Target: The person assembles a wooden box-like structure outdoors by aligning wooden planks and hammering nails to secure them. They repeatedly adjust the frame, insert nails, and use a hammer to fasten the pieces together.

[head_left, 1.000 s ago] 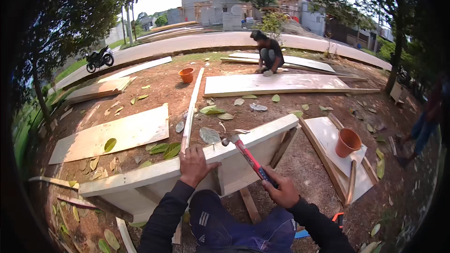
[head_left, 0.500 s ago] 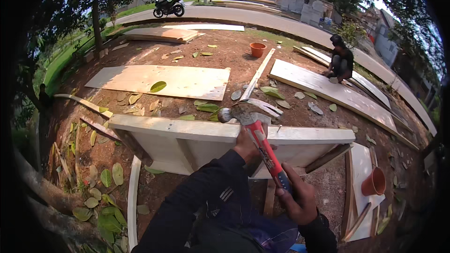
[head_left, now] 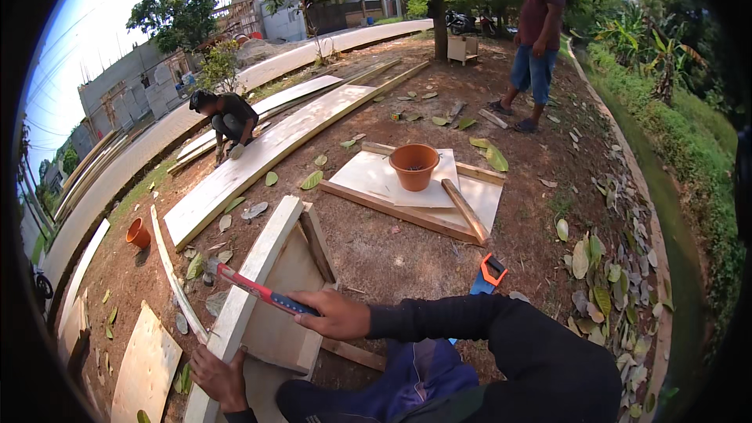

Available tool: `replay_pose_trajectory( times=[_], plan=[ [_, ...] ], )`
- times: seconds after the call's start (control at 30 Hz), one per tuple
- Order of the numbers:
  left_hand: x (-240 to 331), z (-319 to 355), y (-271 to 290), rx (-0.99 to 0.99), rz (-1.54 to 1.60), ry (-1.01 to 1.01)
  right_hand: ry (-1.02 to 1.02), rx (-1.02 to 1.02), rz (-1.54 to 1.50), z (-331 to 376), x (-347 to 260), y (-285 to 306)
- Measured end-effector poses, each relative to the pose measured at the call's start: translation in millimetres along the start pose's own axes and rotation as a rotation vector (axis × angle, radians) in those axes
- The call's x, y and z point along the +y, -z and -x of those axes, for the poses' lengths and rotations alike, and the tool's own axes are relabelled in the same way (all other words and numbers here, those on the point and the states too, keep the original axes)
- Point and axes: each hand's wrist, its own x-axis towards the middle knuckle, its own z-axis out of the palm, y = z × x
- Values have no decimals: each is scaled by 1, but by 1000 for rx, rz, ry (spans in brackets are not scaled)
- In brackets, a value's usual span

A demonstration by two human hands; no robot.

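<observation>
My right hand [head_left: 335, 314] is closed round the dark blue grip of a claw hammer [head_left: 258, 290] with a red handle. The hammer lies slantwise across the pale top beam of a wooden frame [head_left: 249, 272], its head past the beam's far side and partly hidden. My left hand [head_left: 219, 376] wraps over the same beam lower down, fingers on its edge. Panel boards and darker battens make up the inside of this frame, which stands on edge before my knees.
Beyond stands an orange bucket [head_left: 413, 166] on a framed panel [head_left: 368, 180] with a loose stick [head_left: 464, 210]. A handsaw [head_left: 487, 274] lies right of my knees. One person squats by a long board [head_left: 266, 158]; another stands far right. A second bucket [head_left: 138, 233] is at left.
My view has swung to the right, bringing the handsaw, bucket panel and standing person into sight. My left hand now holds the beam nearer me; the hammer stays in my right hand.
</observation>
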Motion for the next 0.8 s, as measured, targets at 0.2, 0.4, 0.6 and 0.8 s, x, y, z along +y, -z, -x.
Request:
replay_pose_trajectory(
  times=[0.2, 0.4, 0.6, 0.8],
  plan=[
    [-3, -1, 3, -4, 3, 17, -114, -213, 15, 0, -14, -6],
    [-16, 5, 21, 37, -38, 38, 236, -279, 128, -33, -8, -24],
    [7, 5, 11, 43, -58, -107, 156, -281, 322, -32, -68, 25],
    [-3, 8, 12, 106, -28, -111, 170, -370, 407, -45, -81, 26]
  ],
)
